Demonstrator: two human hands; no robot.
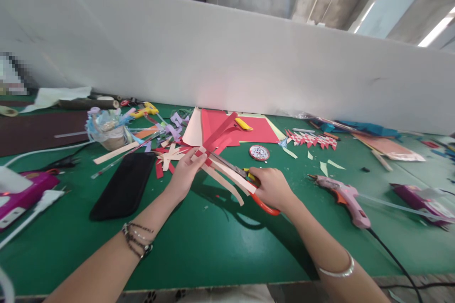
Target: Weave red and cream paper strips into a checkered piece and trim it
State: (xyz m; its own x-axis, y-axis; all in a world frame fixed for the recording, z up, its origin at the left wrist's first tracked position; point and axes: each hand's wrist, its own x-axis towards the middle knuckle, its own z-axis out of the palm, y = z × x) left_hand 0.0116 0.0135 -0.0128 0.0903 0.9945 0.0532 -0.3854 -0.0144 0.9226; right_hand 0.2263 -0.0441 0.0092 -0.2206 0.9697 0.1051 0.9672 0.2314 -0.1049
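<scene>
My left hand [188, 170] pinches a small weave of red and pale pink paper strips [227, 187] over the middle of the green table. One long red strip sticks up from it toward the back, and pale strips trail to the right. Fingers of my right hand [273, 189] are wrapped round the red-orange and yellow handles of a pair of scissors [232, 166]. Its blades point left and reach the paper beside my left fingertips. Whether the blades are parted is hard to see. Behind my hands lie red paper sheets [263, 129] with a yellow cutter [243, 124] on top.
A pink glue gun [343, 196] lies at right, its cord running to the front edge. A black phone-like slab [124, 184] is at left. Paper scraps [172, 156], a round patterned disc [259, 152], a woven red-white piece [313, 139] and purple power strips [28, 191] surround them. A white partition [227, 57] stands behind.
</scene>
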